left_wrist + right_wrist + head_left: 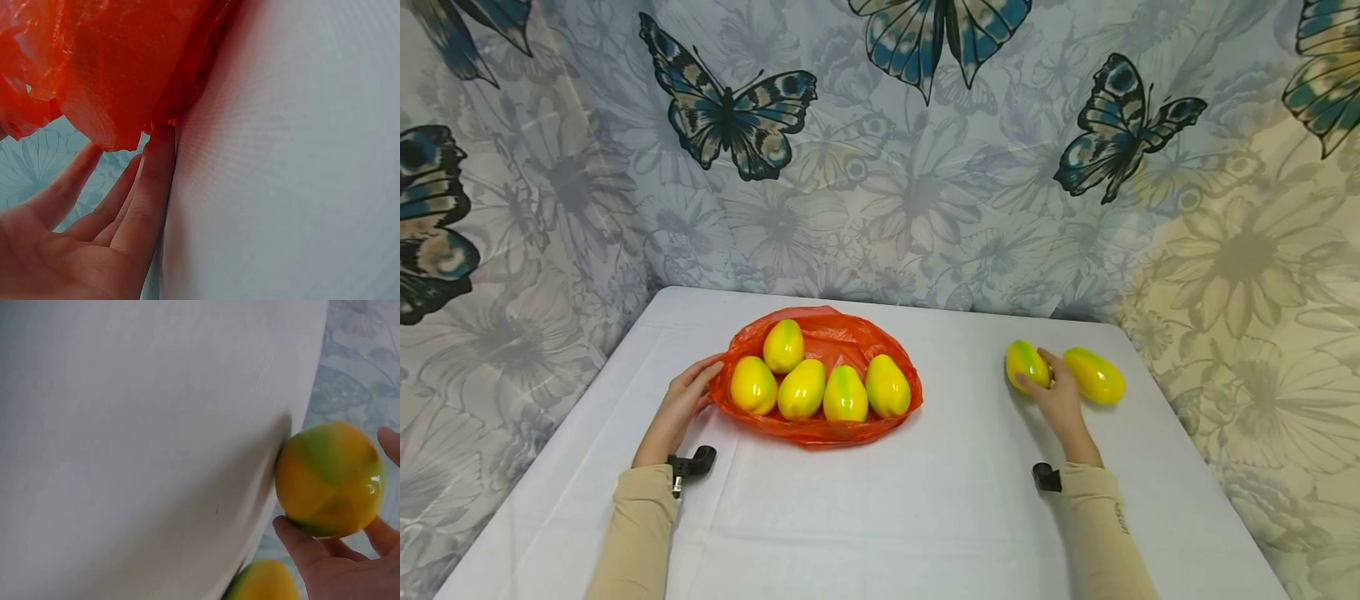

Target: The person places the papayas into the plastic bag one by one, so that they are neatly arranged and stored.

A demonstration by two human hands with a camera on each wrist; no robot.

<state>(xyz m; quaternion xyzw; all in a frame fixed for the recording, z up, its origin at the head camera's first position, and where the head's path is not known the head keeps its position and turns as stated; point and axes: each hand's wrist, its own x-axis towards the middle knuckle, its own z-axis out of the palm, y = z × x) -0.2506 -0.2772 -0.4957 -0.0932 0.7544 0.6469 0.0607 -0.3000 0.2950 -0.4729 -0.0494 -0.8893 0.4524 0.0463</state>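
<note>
A red plastic bag (831,435) lies spread wide on the table's left half, with several glossy yellow-green mangoes (801,389) in it. My left hand (679,408) is at the bag's left edge; in the left wrist view its nearly straight fingers (153,181) touch the plastic from below. Over on the right, my right hand (1060,400) holds a mango (1025,364) between thumb and fingers, as the right wrist view of this mango (331,478) also shows. Just right of that hand lies another mango (1096,377) on the cloth.
White cloth covers the table (865,517). Patterned fabric with butterflies (730,117) hangs behind and along both sides. A black wrist camera mount (692,462) sits by the left sleeve, and another camera mount (1047,477) by the right.
</note>
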